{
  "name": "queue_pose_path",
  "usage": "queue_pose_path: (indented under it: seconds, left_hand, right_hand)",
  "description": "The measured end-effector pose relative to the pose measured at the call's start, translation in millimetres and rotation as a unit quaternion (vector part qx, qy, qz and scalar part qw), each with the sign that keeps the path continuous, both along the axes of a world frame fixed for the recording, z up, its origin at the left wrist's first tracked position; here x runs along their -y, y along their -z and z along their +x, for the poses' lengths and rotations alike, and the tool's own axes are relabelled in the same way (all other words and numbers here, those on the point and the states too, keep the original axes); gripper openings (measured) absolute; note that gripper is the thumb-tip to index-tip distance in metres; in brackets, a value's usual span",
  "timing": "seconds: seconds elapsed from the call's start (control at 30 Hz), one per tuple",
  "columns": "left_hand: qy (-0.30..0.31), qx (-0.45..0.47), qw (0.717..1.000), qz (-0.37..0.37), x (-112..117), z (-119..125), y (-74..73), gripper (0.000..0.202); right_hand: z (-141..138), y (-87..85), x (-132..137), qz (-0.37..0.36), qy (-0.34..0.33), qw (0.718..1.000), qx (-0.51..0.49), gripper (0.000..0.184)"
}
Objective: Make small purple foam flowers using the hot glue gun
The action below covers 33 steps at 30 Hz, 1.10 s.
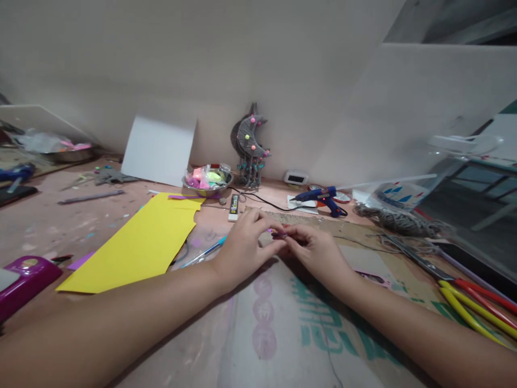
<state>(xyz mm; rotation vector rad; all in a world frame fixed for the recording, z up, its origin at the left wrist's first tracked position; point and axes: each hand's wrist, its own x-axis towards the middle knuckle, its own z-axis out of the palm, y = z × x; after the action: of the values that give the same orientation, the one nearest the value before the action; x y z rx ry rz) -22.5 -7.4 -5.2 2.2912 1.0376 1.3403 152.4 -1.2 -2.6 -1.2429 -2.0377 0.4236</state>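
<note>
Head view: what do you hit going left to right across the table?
From the left: magenta case → yellow paper sheet → left hand → small purple piece pinched by both hands → right hand → grey twine → red and yellow handles.

A large yellow paper sheet point(137, 245) lies flat at left, with a thin blue pen point(204, 252) just beside its right edge. Behind it stand 1 metal bowl of pastel pieces point(208, 180), a grey crescent-moon ornament point(249, 143) and a white card point(159, 150) leaning on the wall. A blue glue gun point(321, 198) lies to the right.
</note>
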Motion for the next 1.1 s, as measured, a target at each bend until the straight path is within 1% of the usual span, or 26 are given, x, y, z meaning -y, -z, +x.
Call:
queue_pose_path:
  seconds: [0.1, 0.2, 0.37, 0.5, 0.63, 0.73, 0.87, 1.0, 1.1]
  left_hand:
    - [0.002, -0.014, 1.000, 0.020, 1.0, -0.1, 0.8, 0.015]
    - [-0.009, -0.029, 0.999, 0.033, 1.2, 0.1, 2.0, 0.014]
    - [-0.013, -0.050, 0.997, 0.049, 1.8, 0.6, 1.1, 0.009]
    - [-0.030, -0.044, 0.998, 0.036, 2.0, 0.2, 0.6, 0.010]
    - [-0.046, -0.025, 0.999, -0.006, 0.3, 0.0, 1.2, 0.012]
    - [-0.042, -0.009, 0.998, -0.034, -1.3, -0.2, 1.9, 0.013]
    - [-0.020, 0.016, 0.998, -0.053, -2.9, -1.4, 2.9, 0.015]
    - [-0.017, 0.007, 0.997, -0.081, -4.5, -2.2, 4.2, 0.016]
    - [-0.021, -0.005, 0.996, -0.092, -5.8, -1.8, 4.8, 0.015]
  right_hand:
    - [0.2, 0.3, 1.8, 0.017, -0.020, 0.999, 0.023, 0.015]
    - [0.9, 0.4, 3.9, 0.021, -0.019, 0.999, 0.038, 0.015]
    - [1.2, -0.5, 5.4, 0.023, -0.028, 0.999, 0.034, 0.014]
    - [-0.2, -0.7, 4.6, 0.020, -0.030, 0.999, 0.021, 0.016]
    - [-0.7, -0.4, 3.2, 0.008, -0.022, 1.000, -0.004, 0.015]
    - [-0.5, -1.4, 3.6, -0.015, -0.031, 0.999, -0.015, 0.016]
    - [-0.7, -4.6, 5.1, -0.062, -0.031, 0.997, -0.031, 0.019]
    - [-0.6, -5.9, 4.3, -0.124, -0.031, 0.989, -0.073, 0.023]
    - [0.2, -5.3, 3.3, -0.146, -0.034, 0.984, -0.094, 0.024]
